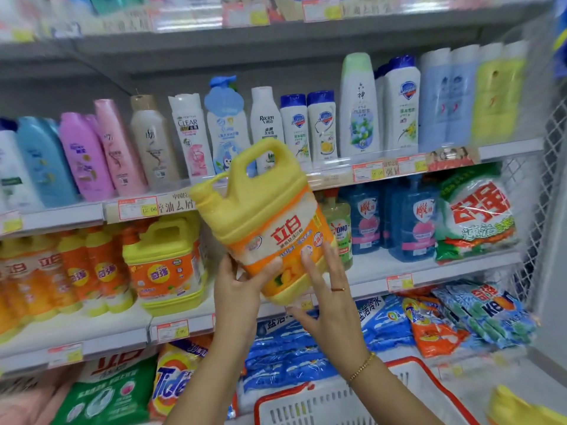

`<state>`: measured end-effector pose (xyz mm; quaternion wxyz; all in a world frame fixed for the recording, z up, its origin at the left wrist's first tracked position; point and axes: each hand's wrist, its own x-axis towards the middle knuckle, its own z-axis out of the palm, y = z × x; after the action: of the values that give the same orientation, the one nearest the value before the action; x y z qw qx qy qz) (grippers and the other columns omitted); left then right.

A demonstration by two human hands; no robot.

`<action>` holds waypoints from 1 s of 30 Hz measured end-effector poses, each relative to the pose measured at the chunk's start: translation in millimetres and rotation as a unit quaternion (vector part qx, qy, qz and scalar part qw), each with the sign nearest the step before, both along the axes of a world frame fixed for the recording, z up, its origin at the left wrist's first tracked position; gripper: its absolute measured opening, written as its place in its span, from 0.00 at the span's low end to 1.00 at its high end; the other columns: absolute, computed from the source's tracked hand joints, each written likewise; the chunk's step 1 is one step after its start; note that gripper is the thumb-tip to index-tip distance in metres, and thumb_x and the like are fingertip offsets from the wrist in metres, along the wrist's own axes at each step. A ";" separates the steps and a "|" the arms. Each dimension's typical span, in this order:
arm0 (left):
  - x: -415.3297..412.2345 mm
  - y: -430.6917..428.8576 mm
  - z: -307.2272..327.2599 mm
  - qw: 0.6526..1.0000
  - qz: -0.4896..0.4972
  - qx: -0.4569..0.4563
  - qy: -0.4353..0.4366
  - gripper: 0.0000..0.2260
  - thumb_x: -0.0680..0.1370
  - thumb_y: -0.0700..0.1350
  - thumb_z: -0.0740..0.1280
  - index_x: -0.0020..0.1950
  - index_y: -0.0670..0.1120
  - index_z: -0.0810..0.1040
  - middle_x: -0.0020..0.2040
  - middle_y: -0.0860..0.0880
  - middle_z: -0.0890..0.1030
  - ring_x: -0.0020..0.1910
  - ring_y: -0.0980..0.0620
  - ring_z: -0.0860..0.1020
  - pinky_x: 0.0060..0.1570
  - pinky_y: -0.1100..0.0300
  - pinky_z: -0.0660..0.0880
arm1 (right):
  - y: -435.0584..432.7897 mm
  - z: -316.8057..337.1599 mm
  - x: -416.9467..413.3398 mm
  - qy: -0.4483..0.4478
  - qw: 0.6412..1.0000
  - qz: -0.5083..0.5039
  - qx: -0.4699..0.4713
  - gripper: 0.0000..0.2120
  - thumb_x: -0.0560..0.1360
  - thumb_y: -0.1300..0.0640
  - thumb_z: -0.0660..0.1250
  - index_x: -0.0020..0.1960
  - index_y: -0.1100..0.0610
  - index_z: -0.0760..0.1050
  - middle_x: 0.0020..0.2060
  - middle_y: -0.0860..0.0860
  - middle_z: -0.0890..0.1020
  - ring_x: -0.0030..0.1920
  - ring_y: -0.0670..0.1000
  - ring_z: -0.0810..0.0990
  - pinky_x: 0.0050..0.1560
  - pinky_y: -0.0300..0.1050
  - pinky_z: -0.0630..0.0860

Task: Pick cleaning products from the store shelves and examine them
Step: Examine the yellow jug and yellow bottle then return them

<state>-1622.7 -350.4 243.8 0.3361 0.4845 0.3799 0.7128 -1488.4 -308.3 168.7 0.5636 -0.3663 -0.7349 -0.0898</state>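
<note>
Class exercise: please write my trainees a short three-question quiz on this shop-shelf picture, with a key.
1. True or false: the yellow jug stands on a shelf.
2. On the right hand, the fingers: A grip the jug's handle; B lie straight on its label; C hold its cap.
3. Fill in: the basket has a ____ rim.
Key: 1 false, the left hand grips it, held tilted in front of the shelves; 2 B; 3 red.

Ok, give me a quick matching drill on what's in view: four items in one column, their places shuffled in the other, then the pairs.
1 yellow jug
2 CLEAR bottle
3 Tide bag
4 basket

A lowest row of goods, left of centre
B gripped by the left hand
C higher up, among the shampoo bottles
D bottom right, in front of the shelves

Pairs: 1-B, 2-C, 3-A, 4-D
</note>
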 end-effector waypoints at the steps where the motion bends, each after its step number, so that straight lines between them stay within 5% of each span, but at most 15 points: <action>1: 5.1 -2.4 1.8 0.999 -0.025 -0.013 -0.037 0.26 0.64 0.44 0.75 0.60 0.54 0.75 0.57 0.53 0.82 0.55 0.54 0.81 0.52 0.51 0.79 | 0.3 -2.6 0.2 -0.027 0.999 -0.020 0.031 0.52 0.64 0.53 0.78 0.76 0.42 0.47 0.77 0.50 0.47 0.77 0.55 0.49 0.67 0.51 0.64; 4: 9.5 -5.1 1.9 0.987 -0.096 -0.068 -0.113 0.24 0.64 0.44 0.73 0.60 0.52 0.75 0.56 0.50 0.83 0.53 0.49 0.82 0.49 0.45 0.79 | 7.6 -0.3 6.5 -0.042 0.992 -0.061 0.100 0.53 0.64 0.61 0.79 0.76 0.42 0.49 0.77 0.48 0.46 0.77 0.56 0.49 0.72 0.56 0.58; 7: 3.4 -5.1 -1.5 0.974 -0.157 -0.103 -0.128 0.23 0.65 0.45 0.72 0.60 0.52 0.75 0.54 0.49 0.84 0.51 0.47 0.83 0.47 0.42 0.80 | 17.7 9.8 22.1 -0.084 0.975 -0.064 0.195 0.43 0.68 0.64 0.76 0.72 0.44 0.56 0.77 0.47 0.48 0.77 0.53 0.49 0.75 0.56 0.53; 12: -13.9 -3.7 -1.6 0.972 -0.190 -0.085 -0.106 0.32 0.62 0.50 0.77 0.64 0.52 0.73 0.58 0.49 0.82 0.56 0.47 0.81 0.43 0.53 0.81 | 17.5 19.7 31.7 -0.127 0.965 -0.046 0.225 0.39 0.69 0.65 0.75 0.71 0.46 0.58 0.72 0.51 0.56 0.75 0.54 0.54 0.73 0.59 0.57; 14: -18.4 -2.2 -0.9 0.964 -0.232 -0.059 -0.115 0.42 0.57 0.55 0.81 0.68 0.50 0.71 0.62 0.47 0.80 0.60 0.46 0.79 0.49 0.52 0.80 | 12.1 22.3 28.5 -0.101 0.970 -0.025 0.220 0.37 0.69 0.63 0.75 0.70 0.47 0.60 0.71 0.52 0.58 0.73 0.59 0.59 0.71 0.63 0.60; 16: -20.5 -1.4 1.1 0.949 -0.281 -0.023 -0.139 0.42 0.59 0.60 0.79 0.70 0.48 0.71 0.66 0.44 0.77 0.64 0.44 0.76 0.56 0.48 0.77 | 3.0 27.2 23.8 -0.056 0.979 0.021 0.196 0.33 0.72 0.58 0.72 0.70 0.46 0.60 0.73 0.52 0.58 0.71 0.62 0.62 0.68 0.65 0.63; 20: -27.0 7.3 5.2 0.937 -0.318 0.008 -0.146 0.42 0.66 0.66 0.71 0.74 0.48 0.65 0.71 0.40 0.70 0.70 0.40 0.69 0.66 0.40 0.69 | -25.4 30.1 6.1 0.136 0.977 0.164 0.017 0.38 0.68 0.45 0.74 0.73 0.44 0.59 0.69 0.51 0.69 0.68 0.54 0.70 0.65 0.47 0.72; 24: -26.5 13.9 2.8 0.940 -0.297 -0.012 -0.167 0.37 0.61 0.56 0.80 0.67 0.49 0.74 0.59 0.48 0.81 0.53 0.51 0.82 0.48 0.54 0.80 | -48.7 38.7 -6.6 0.351 0.837 0.359 -0.218 0.41 0.49 0.50 0.82 0.60 0.55 0.72 0.47 0.44 0.85 0.49 0.44 0.83 0.46 0.38 0.79; 28: -28.6 18.8 -4.6 0.936 -0.302 -0.001 -0.183 0.35 0.55 0.52 0.83 0.60 0.47 0.80 0.59 0.43 0.81 0.57 0.45 0.81 0.52 0.49 0.79 | -44.5 40.5 -1.7 0.443 0.685 0.480 -0.323 0.48 0.51 0.42 0.83 0.65 0.53 0.69 0.57 0.51 0.82 0.57 0.53 0.80 0.50 0.48 0.80; 30: -29.6 20.5 -6.2 0.943 -0.284 -0.018 -0.175 0.42 0.54 0.53 0.84 0.65 0.47 0.75 0.60 0.43 0.81 0.57 0.45 0.80 0.53 0.47 0.79 | -41.6 44.4 0.1 0.458 0.654 0.492 -0.346 0.50 0.54 0.41 0.81 0.71 0.52 0.65 0.63 0.53 0.78 0.62 0.55 0.78 0.52 0.53 0.79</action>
<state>-1652.3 -329.9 237.7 0.5941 0.4342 0.1744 0.6543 -1488.3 -349.8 213.2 0.6229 -0.1141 -0.4337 0.6410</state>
